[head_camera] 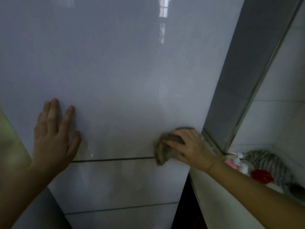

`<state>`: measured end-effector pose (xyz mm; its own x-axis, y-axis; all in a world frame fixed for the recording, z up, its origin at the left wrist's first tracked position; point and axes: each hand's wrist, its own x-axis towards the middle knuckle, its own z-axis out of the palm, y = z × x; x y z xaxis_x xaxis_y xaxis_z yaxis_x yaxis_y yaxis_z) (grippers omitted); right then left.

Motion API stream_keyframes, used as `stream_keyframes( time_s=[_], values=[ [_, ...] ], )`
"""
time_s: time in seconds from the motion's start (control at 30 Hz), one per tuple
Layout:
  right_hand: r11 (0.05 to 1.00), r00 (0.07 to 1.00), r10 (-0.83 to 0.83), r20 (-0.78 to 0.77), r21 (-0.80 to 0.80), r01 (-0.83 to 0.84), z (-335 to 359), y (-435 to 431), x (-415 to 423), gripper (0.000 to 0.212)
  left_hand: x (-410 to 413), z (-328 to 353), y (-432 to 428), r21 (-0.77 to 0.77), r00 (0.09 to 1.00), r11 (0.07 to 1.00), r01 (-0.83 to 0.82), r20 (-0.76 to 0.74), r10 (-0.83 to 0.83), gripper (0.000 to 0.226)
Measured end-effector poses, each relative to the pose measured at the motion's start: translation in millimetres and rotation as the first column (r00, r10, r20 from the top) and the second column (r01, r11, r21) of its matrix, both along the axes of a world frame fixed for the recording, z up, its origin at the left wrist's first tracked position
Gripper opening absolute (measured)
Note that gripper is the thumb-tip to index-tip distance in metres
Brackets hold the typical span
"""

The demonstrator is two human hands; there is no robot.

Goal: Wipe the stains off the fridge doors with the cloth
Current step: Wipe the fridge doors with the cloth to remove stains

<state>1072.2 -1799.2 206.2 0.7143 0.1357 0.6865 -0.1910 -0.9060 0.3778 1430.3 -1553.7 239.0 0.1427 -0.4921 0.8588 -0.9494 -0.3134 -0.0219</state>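
The glossy pale grey upper fridge door (115,71) fills most of the view, with a lower door (125,182) under a dark seam. My left hand (54,136) lies flat on the upper door near its left side, fingers spread, holding nothing. My right hand (188,146) presses a crumpled grey-brown cloth (162,153) against the door's lower right corner, just above the seam. Part of the cloth is hidden under my fingers. Stains are too faint to make out.
A grey fridge side panel (234,76) and a metal-edged tiled wall (280,83) stand to the right. Low at the right, a ledge holds a striped cloth (267,164), a red object (261,176) and small white and pink bottles (237,161).
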Motion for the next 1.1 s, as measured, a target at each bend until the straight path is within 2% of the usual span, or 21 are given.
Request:
stream_keyframes(
  time_s=[0.1,0.23,0.33,0.4,0.5,0.6,0.67,0.73,0.87,0.97,1.1],
  values=[
    [1.0,0.986,-0.005,0.168,-0.029,0.01,96,-4,3,0.044,-4,2,1,0.005,1.0,1.0,-0.001,-0.013,0.002,0.067],
    [0.994,0.933,-0.084,0.35,-0.029,0.101,227,1,7,0.052,-6,4,2,0.001,1.0,1.0,-0.012,-0.007,0.012,0.066],
    [0.991,0.909,-0.119,0.398,-0.013,0.135,264,6,14,0.054,-6,6,4,0.024,1.0,1.0,-0.02,-0.006,0.02,0.067],
    [0.989,0.897,-0.135,0.421,0.002,0.148,253,7,18,0.054,-7,5,5,0.031,0.999,0.999,-0.031,-0.026,0.031,0.067],
    [0.992,0.891,-0.124,0.436,0.068,0.104,192,8,23,0.051,-8,3,4,0.043,0.998,0.998,-0.042,-0.051,0.044,0.068],
    [0.987,0.948,-0.098,0.303,0.151,0.054,105,19,25,0.042,-8,2,6,0.065,0.997,0.996,-0.055,-0.045,0.058,0.068],
    [0.945,0.966,-0.105,0.236,0.326,0.023,52,33,23,0.04,-8,3,6,0.086,0.997,0.994,-0.06,-0.039,0.063,0.069],
    [0.842,0.973,-0.133,0.19,0.539,0.01,13,50,20,0.044,-8,1,7,0.113,0.996,0.992,-0.057,-0.06,0.064,0.07],
    [0.606,0.97,-0.209,0.123,0.795,0.03,-15,87,13,0.043,-20,15,20,0.198,0.989,0.979,-0.045,-0.126,0.071,0.07],
    [0.33,0.933,-0.346,0.097,0.944,0.024,-17,118,1,0.038,-41,23,35,0.291,0.965,0.957,-0.007,-0.247,0.082,0.065],
    [-0.082,0.882,-0.45,0.141,0.977,-0.198,-29,176,-29,0.016,-86,1,74,0.43,0.912,0.893,0.134,-0.407,0.059,0.065]
  ],
)
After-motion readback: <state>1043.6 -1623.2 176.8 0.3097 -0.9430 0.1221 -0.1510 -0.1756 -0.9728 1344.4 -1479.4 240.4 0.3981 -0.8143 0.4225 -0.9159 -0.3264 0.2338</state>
